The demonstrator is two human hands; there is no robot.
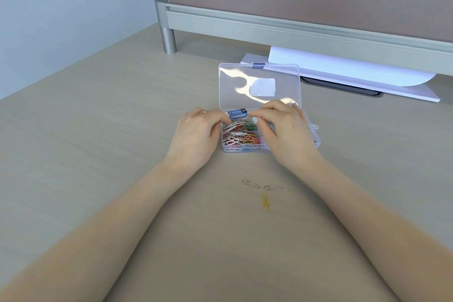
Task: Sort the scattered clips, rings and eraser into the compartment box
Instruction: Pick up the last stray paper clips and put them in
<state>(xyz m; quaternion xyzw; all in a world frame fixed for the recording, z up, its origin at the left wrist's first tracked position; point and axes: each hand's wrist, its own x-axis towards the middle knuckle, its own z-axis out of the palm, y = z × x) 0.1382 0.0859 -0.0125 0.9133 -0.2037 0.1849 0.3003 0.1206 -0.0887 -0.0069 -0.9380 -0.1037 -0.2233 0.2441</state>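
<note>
Both hands at box [308, 130] — left hand [196, 135], right hand [284, 130] curled, grip unclear. Three loose clips [265, 200] on desk [98, 154] — thin, light, slippery; pinch by edges.

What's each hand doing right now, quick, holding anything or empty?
Left hand: fingers curled at the left edge of the clear box; a grasp cannot be told.
Right hand: fingers bent over the box's right side; cannot be told either.
</note>
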